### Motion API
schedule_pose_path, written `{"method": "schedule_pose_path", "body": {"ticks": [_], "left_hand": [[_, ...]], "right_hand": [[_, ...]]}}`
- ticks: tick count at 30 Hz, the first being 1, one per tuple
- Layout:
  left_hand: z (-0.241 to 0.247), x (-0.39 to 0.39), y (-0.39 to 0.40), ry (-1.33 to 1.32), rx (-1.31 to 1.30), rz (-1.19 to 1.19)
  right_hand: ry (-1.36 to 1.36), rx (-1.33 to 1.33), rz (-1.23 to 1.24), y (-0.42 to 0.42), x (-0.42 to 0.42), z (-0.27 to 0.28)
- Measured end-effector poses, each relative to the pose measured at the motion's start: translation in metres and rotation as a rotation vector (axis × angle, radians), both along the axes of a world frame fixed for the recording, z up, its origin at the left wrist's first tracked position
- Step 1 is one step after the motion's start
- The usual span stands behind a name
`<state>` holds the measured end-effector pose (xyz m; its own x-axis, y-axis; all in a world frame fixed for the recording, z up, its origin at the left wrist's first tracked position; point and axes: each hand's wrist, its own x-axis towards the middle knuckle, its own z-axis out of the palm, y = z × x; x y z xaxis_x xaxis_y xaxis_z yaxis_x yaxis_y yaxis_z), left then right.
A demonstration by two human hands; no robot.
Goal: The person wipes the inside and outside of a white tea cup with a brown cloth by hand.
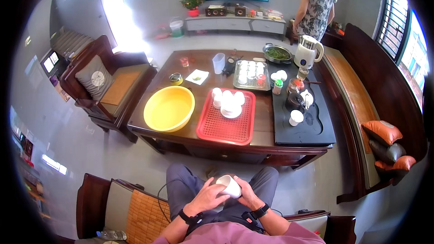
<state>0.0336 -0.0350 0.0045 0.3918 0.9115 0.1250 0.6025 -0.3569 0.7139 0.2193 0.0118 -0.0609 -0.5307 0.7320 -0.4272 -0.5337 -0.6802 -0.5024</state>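
Above my lap I hold a white cup [232, 188], tilted with its mouth towards the upper left. My left hand [209, 196] has its fingers at the rim and on the near side. On the other side, my right hand [247, 194] grips the cup's wall, its thumb near the rim. Ahead on the wooden table [264, 135] lies a red perforated tray [225, 128] with several white cups [217, 96] on its far half. Left of it stands a yellow plastic basin [169, 108]. A single white cup [296, 118] sits on the black tea tray [288, 135].
A dark teapot [294, 101], a white electric kettle [308, 52], a steel pan of greens [277, 54] and a metal tray of white cups [252, 83] stand at the right and back. Wooden seating [359, 108] flanks the table. A person [315, 6] stands beyond.
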Motion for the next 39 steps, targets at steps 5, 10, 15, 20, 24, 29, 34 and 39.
{"method": "schedule_pose_path", "body": {"ticks": [5,10,15,20,24,29,34,39], "left_hand": [[-0.007,0.007,-0.013,-0.045,0.025,0.085],[0.002,0.006,-0.027,0.045,0.197,0.112],[-0.004,-0.002,-0.033,0.174,0.360,0.176],[-0.022,-0.006,-0.044,0.167,0.426,0.252],[-0.024,-0.003,-0.054,0.126,0.338,0.287],[-0.031,-0.005,-0.054,0.022,0.351,0.309],[-0.024,-0.015,-0.061,0.020,0.384,0.178],[-0.027,-0.017,-0.067,0.075,0.400,0.245]], "right_hand": [[-0.121,0.215,-0.014,-0.003,-0.004,-0.008],[-0.134,0.243,-0.024,-0.007,-0.020,0.004],[-0.093,0.020,-0.024,-0.005,-0.042,0.021],[-0.114,-0.012,-0.202,-0.027,-0.052,0.015],[-0.222,0.000,-0.274,-0.056,-0.042,0.003],[-0.200,0.101,-0.193,-0.078,-0.025,0.000],[-0.167,0.017,-0.243,-0.075,-0.031,0.022],[-0.424,0.122,-0.134,-0.073,-0.033,0.019]]}}
